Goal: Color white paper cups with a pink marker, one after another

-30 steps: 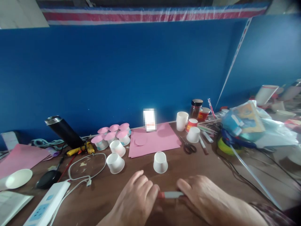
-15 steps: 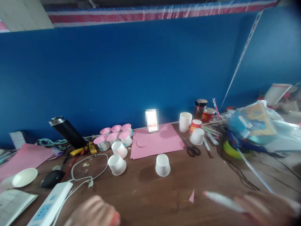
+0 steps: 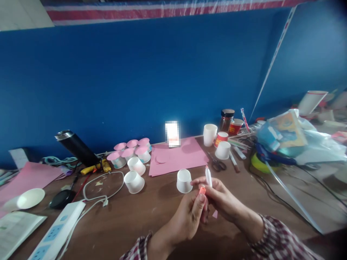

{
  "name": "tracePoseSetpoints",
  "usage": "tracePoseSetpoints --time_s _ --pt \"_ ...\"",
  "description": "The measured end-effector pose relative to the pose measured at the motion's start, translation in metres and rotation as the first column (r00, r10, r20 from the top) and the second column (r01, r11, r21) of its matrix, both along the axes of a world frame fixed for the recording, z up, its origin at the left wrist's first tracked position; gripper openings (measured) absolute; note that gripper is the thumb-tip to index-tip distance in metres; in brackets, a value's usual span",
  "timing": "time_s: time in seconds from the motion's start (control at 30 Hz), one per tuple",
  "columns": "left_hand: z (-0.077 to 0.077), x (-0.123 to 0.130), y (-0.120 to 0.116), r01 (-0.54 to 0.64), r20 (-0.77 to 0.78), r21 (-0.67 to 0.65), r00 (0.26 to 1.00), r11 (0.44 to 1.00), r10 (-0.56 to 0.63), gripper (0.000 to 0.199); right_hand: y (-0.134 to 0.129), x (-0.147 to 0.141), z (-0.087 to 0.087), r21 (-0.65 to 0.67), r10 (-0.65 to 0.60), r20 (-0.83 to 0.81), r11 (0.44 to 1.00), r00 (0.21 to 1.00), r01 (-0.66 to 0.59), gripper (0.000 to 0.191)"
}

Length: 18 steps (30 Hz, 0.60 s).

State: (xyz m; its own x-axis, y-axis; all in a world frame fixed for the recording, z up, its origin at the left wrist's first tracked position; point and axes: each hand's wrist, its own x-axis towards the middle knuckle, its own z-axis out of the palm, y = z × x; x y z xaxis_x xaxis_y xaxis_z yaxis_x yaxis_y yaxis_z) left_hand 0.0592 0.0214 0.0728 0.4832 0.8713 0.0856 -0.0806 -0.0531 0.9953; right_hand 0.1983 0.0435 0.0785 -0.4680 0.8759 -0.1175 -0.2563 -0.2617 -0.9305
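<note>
My left hand (image 3: 189,213) is closed around an orange cap (image 3: 202,190), held upright between thumb and fingers. Beside it, my right hand (image 3: 221,196) grips a white marker (image 3: 208,177) whose orange-red tip points up. The two hands are close together at the front centre of the table. Just behind them stands an upside-down white paper cup (image 3: 184,181), near the right fingertips. A small pink paper scrap (image 3: 215,214) lies partly behind my right hand.
Pink paper sheets (image 3: 179,159) lie behind the cup. Left are white cups (image 3: 134,182), pink-topped cups (image 3: 116,159), a black bottle (image 3: 77,148) and a power strip (image 3: 54,234). Right are scissors (image 3: 218,165), a red cup (image 3: 221,139) and a plastic bag (image 3: 311,144).
Both hands have come inward from the left and right front, meeting at the centre. The marker now points upward beside the orange cap. The view has shifted slightly.
</note>
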Motion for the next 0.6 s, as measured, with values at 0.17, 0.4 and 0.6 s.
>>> tracePoseSetpoints --time_s 0.17,0.4,0.6 --pt "-0.011 0.004 0.009 -0.086 0.010 -0.118 0.996 0.989 0.088 0.063 0.002 0.011 -0.008 0.136 0.000 0.007 0.991 1.000 0.000 0.046" --pt "-0.012 -0.011 0.016 -0.242 -0.303 0.214 0.905 0.946 0.300 0.052 0.049 0.025 -0.005 0.546 -0.332 0.549 0.837 0.767 -0.029 0.036" --pt "-0.028 -0.047 0.022 -0.524 -0.249 0.561 0.632 0.641 0.734 0.035 0.125 0.055 0.004 0.606 -0.632 0.770 0.769 -0.094 -0.205 0.029"
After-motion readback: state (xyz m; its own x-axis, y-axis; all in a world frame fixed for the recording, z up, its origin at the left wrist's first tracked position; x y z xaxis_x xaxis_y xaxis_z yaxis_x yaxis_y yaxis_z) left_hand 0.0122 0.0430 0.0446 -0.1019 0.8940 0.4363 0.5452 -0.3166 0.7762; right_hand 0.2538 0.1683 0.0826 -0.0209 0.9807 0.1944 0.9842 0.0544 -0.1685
